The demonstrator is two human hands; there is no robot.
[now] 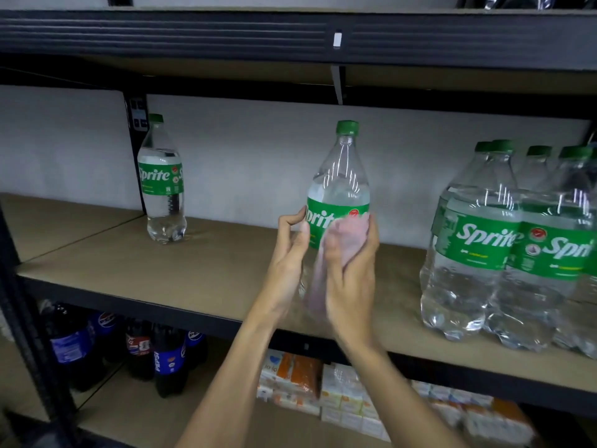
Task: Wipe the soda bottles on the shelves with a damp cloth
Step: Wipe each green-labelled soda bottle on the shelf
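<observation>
Clear Sprite bottle, green cap; left hand grips it, right hand clutches pink cloth against label

Entry: one person, two arms showing.
- Left hand: appearing bare, with slender fingers; a short thumbnail is showing at its upper right edge.
- Left forearm: running bare below that hand, widening from a narrow wrist.
- Right hand: appearing bare, its knuckles and fingers blurring at the edges.
- Right forearm: running bare below that hand, lean, widening towards the picture's lower edge.
</observation>
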